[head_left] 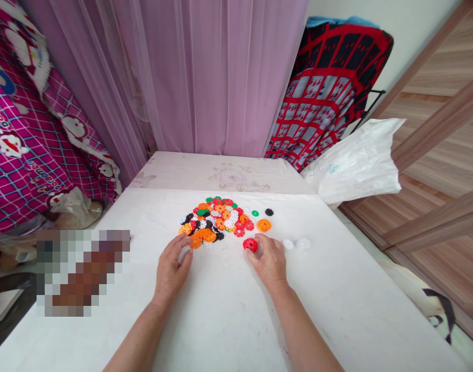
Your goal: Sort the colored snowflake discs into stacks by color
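Observation:
A heap of notched plastic snowflake discs [216, 214] in orange, red, white, black and green lies on the white-covered table [220, 320]. My left hand [173, 266] is at the heap's near left edge, its thumb and fingers apart and curved beside the orange discs [197, 239]. Whether its fingertips touch them is hard to see. Between the thumb and fingers of my right hand [270, 258] are red snowflake discs [250, 245], looking like a small cluster, held just right of the heap.
Right of the heap lie an orange disc [264, 225], a green disc [255, 213], a black disc [269, 212] and white discs [303, 243]. A white plastic bag [360, 160] stands past the table's right edge. Purple curtains [220, 77] hang behind. A blurred patch [87, 274] covers the left side.

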Tool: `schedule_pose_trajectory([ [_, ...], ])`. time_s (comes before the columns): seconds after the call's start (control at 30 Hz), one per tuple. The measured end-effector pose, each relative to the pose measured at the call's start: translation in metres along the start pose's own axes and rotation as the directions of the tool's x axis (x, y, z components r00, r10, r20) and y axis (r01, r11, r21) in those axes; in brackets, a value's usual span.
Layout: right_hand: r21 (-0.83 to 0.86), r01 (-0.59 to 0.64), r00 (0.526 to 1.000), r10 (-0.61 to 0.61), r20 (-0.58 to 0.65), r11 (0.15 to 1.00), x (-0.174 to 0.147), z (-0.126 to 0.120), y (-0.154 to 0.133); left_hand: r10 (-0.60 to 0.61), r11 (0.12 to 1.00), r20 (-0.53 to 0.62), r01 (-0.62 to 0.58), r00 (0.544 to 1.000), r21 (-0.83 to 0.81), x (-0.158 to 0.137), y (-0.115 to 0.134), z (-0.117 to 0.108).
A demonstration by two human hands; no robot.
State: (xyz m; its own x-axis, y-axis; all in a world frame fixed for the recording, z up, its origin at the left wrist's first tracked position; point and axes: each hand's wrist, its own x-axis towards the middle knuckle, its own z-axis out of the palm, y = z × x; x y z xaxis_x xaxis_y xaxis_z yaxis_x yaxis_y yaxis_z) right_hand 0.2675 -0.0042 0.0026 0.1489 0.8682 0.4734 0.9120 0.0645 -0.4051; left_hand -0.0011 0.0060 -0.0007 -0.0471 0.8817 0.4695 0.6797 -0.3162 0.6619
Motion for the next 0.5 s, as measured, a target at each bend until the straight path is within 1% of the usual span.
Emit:
schedule_pose_trajectory([
  [0.2, 0.020, 0.035, 0.999, -0.035, -0.031, 0.999, -0.002, 0.001, 0.001, -0.005, 1.000, -0.004, 0.005, 1.000, 0.001, 0.000, 0.000, 0.000],
  [0.33, 0.028, 0.056, 0.998, -0.054, -0.041, 0.998, 0.009, -0.006, 0.001, -0.009, 1.000, 0.002, 0.009, 1.000, 0.002, 0.001, 0.001, 0.000],
  [0.4, -0.011, 0.068, 0.998, -0.068, 0.004, 0.998, 0.022, -0.011, -0.001, -0.008, 1.000, 0.005, 0.008, 1.000, 0.004, 0.001, 0.000, 0.000],
  [0.5, -0.110, 0.101, 0.989, -0.088, 0.115, 0.989, 0.049, -0.015, -0.006, -0.008, 1.000, 0.000, 0.008, 1.000, 0.001, 0.001, -0.001, 0.001],
])
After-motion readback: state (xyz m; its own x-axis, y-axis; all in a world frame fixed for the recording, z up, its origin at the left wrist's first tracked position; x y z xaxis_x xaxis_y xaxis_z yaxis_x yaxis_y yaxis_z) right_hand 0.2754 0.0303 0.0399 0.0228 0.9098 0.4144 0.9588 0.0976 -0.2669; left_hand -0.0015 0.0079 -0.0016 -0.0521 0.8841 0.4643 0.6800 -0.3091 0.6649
